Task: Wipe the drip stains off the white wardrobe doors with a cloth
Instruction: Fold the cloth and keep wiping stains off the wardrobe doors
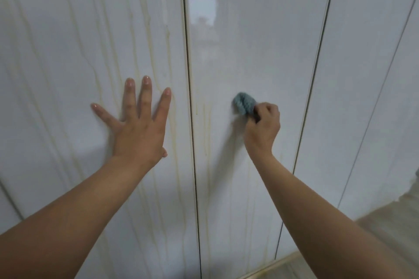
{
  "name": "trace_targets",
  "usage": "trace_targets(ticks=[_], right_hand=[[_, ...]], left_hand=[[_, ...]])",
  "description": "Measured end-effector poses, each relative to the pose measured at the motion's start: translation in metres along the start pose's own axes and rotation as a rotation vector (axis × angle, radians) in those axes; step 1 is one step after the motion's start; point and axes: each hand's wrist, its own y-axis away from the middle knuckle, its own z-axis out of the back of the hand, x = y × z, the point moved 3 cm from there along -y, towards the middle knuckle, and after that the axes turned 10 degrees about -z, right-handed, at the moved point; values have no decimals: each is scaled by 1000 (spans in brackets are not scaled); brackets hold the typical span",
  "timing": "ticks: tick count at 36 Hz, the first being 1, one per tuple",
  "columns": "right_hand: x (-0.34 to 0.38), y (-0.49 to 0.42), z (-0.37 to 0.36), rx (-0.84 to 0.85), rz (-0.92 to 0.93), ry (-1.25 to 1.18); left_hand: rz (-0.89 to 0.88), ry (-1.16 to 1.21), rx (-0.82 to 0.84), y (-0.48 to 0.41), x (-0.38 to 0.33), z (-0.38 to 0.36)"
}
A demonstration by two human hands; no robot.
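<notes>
Glossy white wardrobe doors fill the view. The left door [79,41] carries several long yellowish drip stains [108,36] running top to bottom. My left hand [138,124] presses flat on it with fingers spread. On the middle door [260,29], my right hand [264,127] grips a bunched blue-grey cloth [243,103] and holds it against the surface. The upper part of this door looks clean; faint drips [205,129] show below and left of the cloth.
A dark vertical gap [189,79] separates the left and middle doors. Another door [362,63] stands to the right behind a second gap. Pale floor [390,219] and the wardrobe's bottom edge show at lower right.
</notes>
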Motion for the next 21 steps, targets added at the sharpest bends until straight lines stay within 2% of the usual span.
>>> trace_targets(ticks=[3, 7, 13, 17, 21], right_hand=[[-14, 9, 4, 96, 100, 59], [15, -37, 14, 106, 122, 79], [47, -72, 17, 227, 442, 169], [6, -40, 13, 160, 507, 193], [-65, 19, 11, 116, 439, 272]], left_hand=[[-2, 1, -9, -1, 1, -2], [3, -18, -26, 0, 1, -2], [4, -18, -37, -1, 1, -4], [9, -17, -34, -2, 0, -5], [3, -12, -28, -3, 0, -5]])
